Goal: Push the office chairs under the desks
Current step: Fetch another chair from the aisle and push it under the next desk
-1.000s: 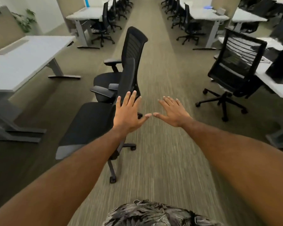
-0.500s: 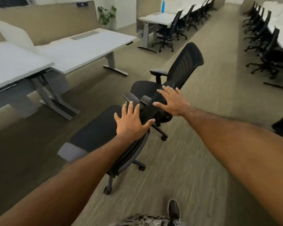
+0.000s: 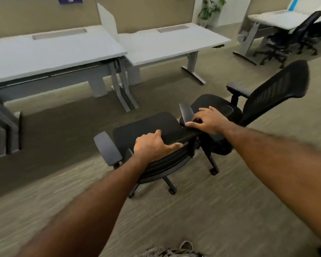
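Note:
A black mesh office chair stands on the carpet just in front of me, its seat facing the white desks. My left hand grips the top edge of its backrest on the left. My right hand holds the same edge on the right, next to the chair's right armrest. A second black office chair stands just behind it to the right, in the aisle. The near white desk lies ahead to the left, and a second white desk adjoins it on the right.
Grey desk legs stand where the two desks meet. A tan partition wall runs behind the desks, with a potted plant at its end. Further desks with chairs sit at the top right. Carpet lies between chair and desks.
Both hands went from hovering open to closing on the top of the near chair's backrest. My view swung left, so the desks now lie ahead, and the chair's seat points at them.

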Available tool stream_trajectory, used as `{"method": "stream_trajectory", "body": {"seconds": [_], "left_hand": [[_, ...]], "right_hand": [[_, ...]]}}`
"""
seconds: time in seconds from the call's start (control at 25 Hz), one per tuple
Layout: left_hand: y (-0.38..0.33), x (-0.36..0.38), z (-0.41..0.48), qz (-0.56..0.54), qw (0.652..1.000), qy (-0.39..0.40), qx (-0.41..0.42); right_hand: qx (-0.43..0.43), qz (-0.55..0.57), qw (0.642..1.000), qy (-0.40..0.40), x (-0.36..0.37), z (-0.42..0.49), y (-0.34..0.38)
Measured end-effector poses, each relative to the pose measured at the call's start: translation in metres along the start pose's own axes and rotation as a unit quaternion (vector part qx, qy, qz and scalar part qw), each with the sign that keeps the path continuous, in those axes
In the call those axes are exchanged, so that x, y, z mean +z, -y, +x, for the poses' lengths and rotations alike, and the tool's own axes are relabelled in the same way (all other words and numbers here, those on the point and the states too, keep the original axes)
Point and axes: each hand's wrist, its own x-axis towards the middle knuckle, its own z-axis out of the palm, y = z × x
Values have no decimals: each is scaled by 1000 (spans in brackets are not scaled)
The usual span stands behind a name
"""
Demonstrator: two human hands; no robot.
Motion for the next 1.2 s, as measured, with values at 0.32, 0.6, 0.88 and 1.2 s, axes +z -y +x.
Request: {"method": "stream_trajectory", "body": {"seconds": [0.32,0.6,0.88,1.2], "left_hand": [[12,-8,-16,44,998,-37,9],[37,-19,-11,56,996,-63,-31],[45,-26,6,41,994,-68,-70],[68,-29,20,53,986,-95,-129]], "right_hand": [[-50,-1,997,-52,-1,-9,-5],[-97,-25,986,-133,-1,29,4],[-166,-35,975,-143,-11,73,5],[-236,-21,961,-139,-24,139,30]]}}
